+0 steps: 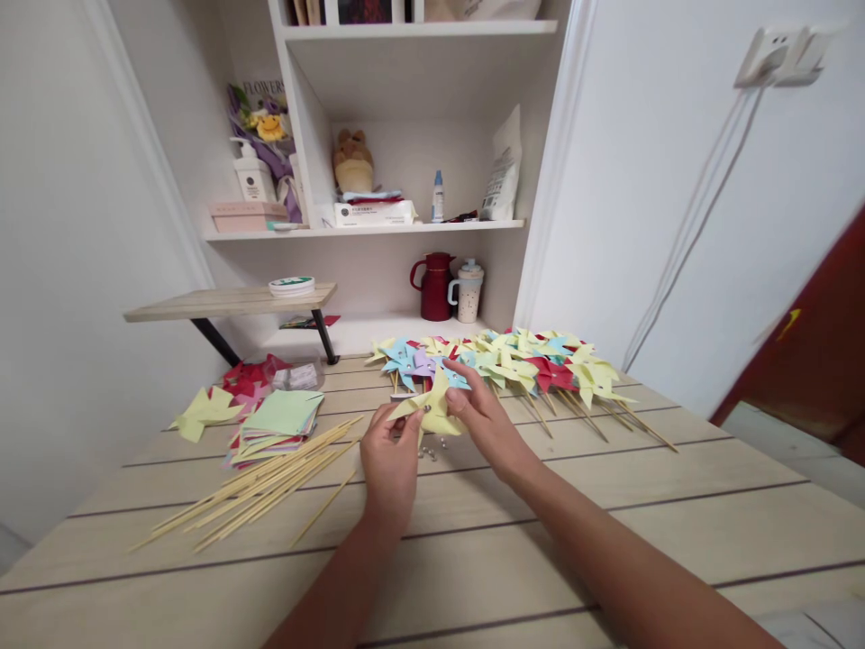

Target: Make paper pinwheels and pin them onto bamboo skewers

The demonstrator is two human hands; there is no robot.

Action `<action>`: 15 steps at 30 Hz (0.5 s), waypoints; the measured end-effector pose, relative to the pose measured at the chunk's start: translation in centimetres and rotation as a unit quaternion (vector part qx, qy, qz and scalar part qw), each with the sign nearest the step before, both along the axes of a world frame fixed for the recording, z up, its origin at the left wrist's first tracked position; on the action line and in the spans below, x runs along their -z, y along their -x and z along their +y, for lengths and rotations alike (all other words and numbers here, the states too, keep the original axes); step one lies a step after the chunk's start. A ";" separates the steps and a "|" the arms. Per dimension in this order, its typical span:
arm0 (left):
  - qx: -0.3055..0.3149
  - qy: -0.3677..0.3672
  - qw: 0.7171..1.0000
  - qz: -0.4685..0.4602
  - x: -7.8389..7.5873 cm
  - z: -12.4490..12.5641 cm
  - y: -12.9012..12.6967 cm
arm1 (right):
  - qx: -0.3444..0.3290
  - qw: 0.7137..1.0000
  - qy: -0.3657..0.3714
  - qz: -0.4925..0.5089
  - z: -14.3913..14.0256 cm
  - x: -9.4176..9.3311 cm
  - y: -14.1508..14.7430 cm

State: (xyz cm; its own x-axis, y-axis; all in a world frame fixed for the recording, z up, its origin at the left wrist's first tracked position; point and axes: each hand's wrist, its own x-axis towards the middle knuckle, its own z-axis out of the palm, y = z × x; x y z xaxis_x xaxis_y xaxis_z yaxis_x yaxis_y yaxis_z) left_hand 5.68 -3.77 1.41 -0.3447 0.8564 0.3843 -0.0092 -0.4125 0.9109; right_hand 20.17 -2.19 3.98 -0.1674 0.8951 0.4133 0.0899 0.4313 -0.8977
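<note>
Pinching the pale yellow pinwheel [438, 413] near its centre, the left hand [392, 464] grasps it between thumb and fingers, above the table [487, 550]. Right hand [492, 425]: at the pinwheel's other side, thumb by a blade, index finger extended; cannot tell whether it grips or only touches. Bamboo sticks [270, 487] lie loosely bunched to the left, one stick [324, 509] apart. Small shiny beads [427, 453] just beyond the hands. Farther left: stacked paper squares [284, 415]. Farther right: many stick-mounted pinwheels [514, 371] in a crowded row. Behind these, a red jug [436, 287] beside a lidded cup [468, 293].
</note>
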 end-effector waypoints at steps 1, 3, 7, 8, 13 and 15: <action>-0.006 -0.002 1.000 0.006 0.0 0.0 0.0 | -0.012 0.999 0.017 0.030 0.1 0.1 0.0; -0.016 -0.010 1.000 0.016 -0.1 0.0 0.1 | -0.043 0.993 0.059 0.092 0.3 0.2 0.1; -0.019 -0.034 0.999 0.030 -0.2 -0.1 0.2 | -0.115 0.974 0.135 0.138 0.4 0.0 0.1; -0.015 -0.041 0.998 0.034 -0.2 -0.1 0.2 | -0.129 0.972 0.144 0.135 0.3 0.0 0.1; 0.005 -0.073 0.994 0.075 -0.4 -0.4 0.1 | -0.111 0.974 0.142 0.135 -0.1 -0.6 0.1; 0.007 -0.079 0.993 0.088 -0.3 -0.5 0.1 | -0.094 0.979 0.133 0.126 -0.1 -0.8 0.2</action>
State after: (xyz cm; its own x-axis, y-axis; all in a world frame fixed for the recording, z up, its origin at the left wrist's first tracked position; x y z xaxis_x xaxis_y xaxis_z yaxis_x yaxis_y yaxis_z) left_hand 5.57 -4.23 1.73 -0.2494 0.7846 0.5676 0.1383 -0.5513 0.8228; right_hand 19.97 -2.31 4.73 -0.2614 0.9400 0.2192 -0.2070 0.1672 -0.9639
